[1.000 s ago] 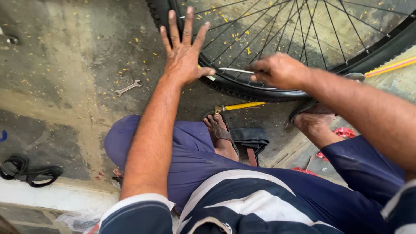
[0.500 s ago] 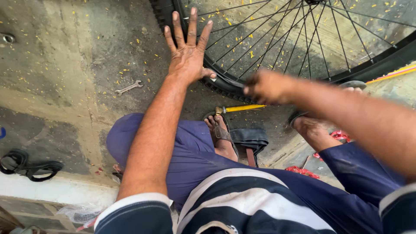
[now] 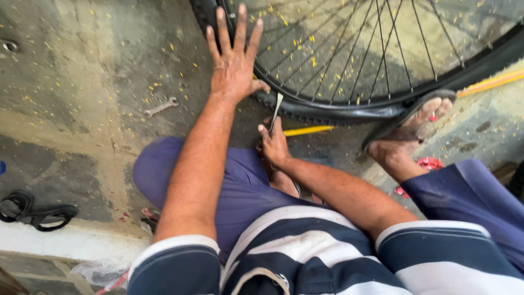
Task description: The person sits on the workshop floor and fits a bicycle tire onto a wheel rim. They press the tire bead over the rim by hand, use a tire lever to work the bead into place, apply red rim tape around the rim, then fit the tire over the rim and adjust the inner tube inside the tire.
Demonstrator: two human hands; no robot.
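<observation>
Gripping a flat metal tyre lever (image 3: 277,111) at centre frame, right hand (image 3: 274,145) closed around it, lever tip against the bicycle tyre (image 3: 305,113), left hand (image 3: 233,63) open, fingers spread on the tyre's upper-left curve, sandalled foot (image 3: 413,127) on the rim at right, spanner (image 3: 160,107) on concrete left.

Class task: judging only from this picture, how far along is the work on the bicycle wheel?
Done: the wheel lies flat, pinned by a sandalled foot. In hand: the left hand presses the tyre; the right hand holds a metal lever at its edge. Left: the tyre looks seated on the rim.
</observation>
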